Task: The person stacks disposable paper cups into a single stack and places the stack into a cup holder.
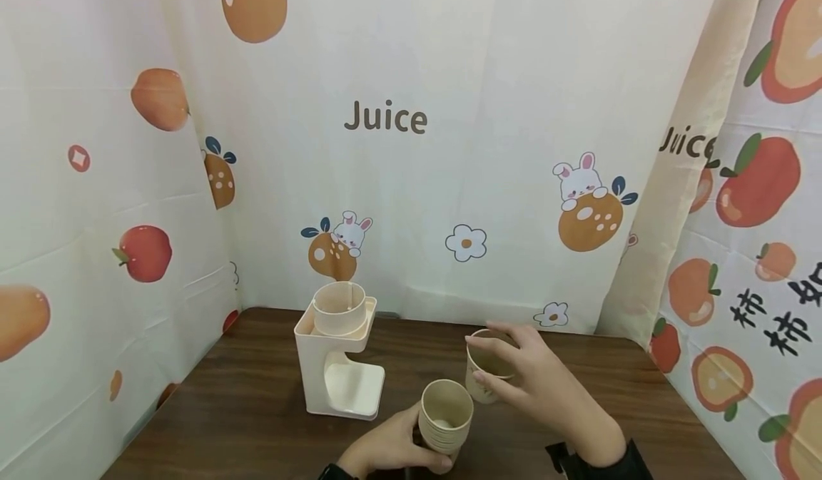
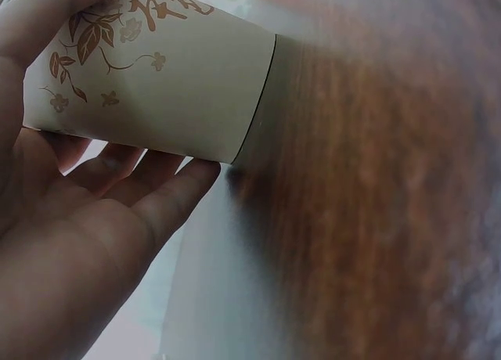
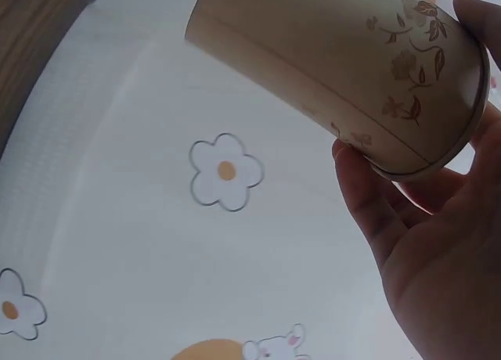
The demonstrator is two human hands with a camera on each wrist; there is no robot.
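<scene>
My left hand grips a stack of nested beige paper cups, mouths up, at the front middle of the table. In the left wrist view the outermost cup shows brown leaves and writing, thumb over it and fingers beneath. To the right, my right hand holds a single paper cup near its rim, thumb on the near side and fingers at the far side. Brown flowers mark this cup in the right wrist view. It stands slightly behind and right of the stack.
A cream plastic stand with a round cup-shaped holder on top and a flat base plate is left of the hands on the dark wooden table. Fruit-printed curtains enclose the table's back and sides.
</scene>
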